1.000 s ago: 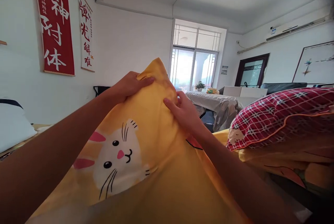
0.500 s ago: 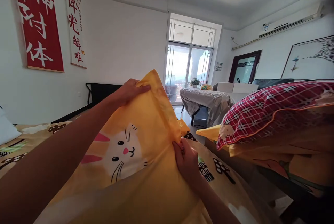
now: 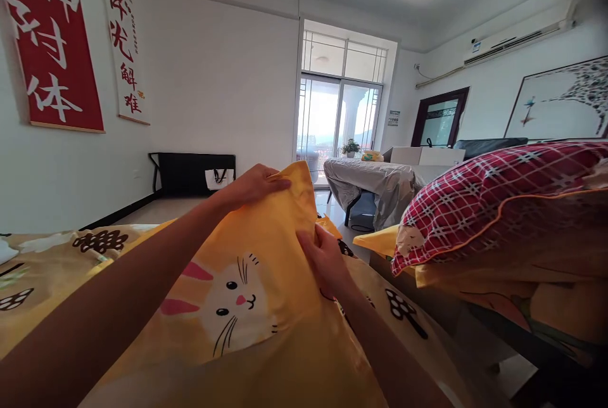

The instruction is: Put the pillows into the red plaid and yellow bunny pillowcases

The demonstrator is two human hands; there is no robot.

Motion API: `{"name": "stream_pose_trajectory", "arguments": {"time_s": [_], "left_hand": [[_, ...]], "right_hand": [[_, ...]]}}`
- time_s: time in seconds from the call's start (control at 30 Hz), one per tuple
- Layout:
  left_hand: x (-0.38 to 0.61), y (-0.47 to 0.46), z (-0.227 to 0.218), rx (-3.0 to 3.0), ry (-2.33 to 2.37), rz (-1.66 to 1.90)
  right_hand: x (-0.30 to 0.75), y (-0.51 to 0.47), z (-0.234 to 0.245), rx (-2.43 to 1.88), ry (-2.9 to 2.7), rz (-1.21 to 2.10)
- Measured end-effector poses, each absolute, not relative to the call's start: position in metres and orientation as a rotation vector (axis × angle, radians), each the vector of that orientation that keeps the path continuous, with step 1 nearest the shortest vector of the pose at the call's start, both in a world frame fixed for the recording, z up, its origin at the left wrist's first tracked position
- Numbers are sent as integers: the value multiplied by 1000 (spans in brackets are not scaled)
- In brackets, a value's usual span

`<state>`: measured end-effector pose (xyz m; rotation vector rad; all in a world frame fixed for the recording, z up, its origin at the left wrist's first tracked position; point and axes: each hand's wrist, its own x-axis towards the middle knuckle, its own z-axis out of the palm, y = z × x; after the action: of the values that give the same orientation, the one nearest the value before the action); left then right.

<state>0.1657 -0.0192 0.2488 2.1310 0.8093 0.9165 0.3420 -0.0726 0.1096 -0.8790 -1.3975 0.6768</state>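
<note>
A yellow pillowcase (image 3: 289, 268) with a printed white rabbit face hangs upright in front of me, its top corner pointing up. My left hand (image 3: 256, 185) pinches its upper edge just left of that corner, thumb on the near side. Lower down on the right, my right hand (image 3: 327, 261) is closed on the pillowcase's side edge; its fingertips are partly hidden by the cloth. Beneath it spreads a beige patterned bedsheet (image 3: 380, 287) with dark mushroom-like prints.
Red plaid pillows (image 3: 470, 192) are stacked at the right on yellow bedding. Farther back stands a table (image 3: 370, 173) under a plastic cover, with a plant (image 3: 350, 147) and a white box (image 3: 425, 154). A black low bench (image 3: 185, 173) with a white bag is by the wall.
My left hand and the pillowcase's top corner have come down and slightly right. My right hand has slid up and left along the edge, nearer the corner.
</note>
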Motion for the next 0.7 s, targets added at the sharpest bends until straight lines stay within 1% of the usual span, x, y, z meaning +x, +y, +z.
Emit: {"name": "stream_pose_trajectory", "arguments": {"time_s": [0.1,0.17,0.23,0.33,0.4,0.5,0.57,0.63,0.7], "left_hand": [[171,-18,242,2134,775,939],[167,-19,242,2112,789,931],[164,-23,243,2098,791,912],[166,-31,245,2082,760,927],[167,-37,247,2084,752,942],[147,-43,249,2121,753,951],[112,-43,244,2175,816,881],[64,-39,228,2194,1001,751],[10,-33,202,2142,1263,694]], "right_hand": [[331,-61,122,-962,-1366,340],[332,-56,123,-988,-1392,201],[335,-54,127,-993,-1409,214],[329,-56,141,-969,-1409,404],[319,-59,154,-920,-1388,440],[308,-63,170,-824,-1362,323],[309,-66,177,-804,-1324,243],[315,-70,181,-816,-1249,182],[323,-73,186,-833,-1175,123]]}}
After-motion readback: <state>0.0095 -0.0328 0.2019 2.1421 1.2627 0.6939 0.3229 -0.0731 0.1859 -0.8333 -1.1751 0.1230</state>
